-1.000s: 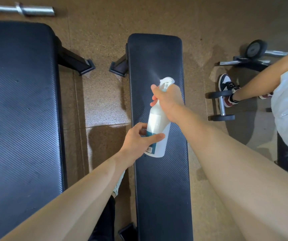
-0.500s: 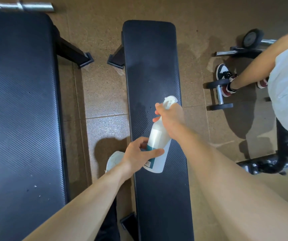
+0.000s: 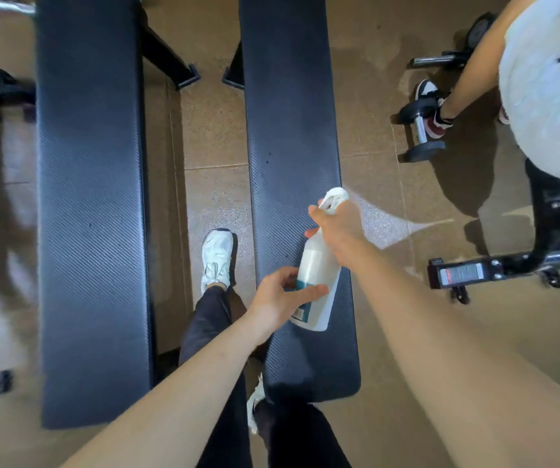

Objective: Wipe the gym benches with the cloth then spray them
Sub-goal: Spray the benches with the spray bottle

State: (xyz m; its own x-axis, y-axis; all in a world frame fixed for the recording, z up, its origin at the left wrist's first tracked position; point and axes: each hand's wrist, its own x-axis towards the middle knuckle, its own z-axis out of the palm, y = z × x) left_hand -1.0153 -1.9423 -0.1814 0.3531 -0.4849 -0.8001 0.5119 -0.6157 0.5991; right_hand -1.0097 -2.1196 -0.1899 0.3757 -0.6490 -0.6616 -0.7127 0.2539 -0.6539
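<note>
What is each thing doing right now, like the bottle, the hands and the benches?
spray bottle: tilted over the right bench, held in both hands.
right hand: grips the bottle's neck at the trigger.
left hand: holds the bottle's lower part.
right bench: flat, under the bottle.
left bench: flat, touched by neither hand.
dumbbell: lying on the floor, nobody holding it.

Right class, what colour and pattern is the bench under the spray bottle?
The bench is black, diagonally ribbed; head view shows it best.
</note>
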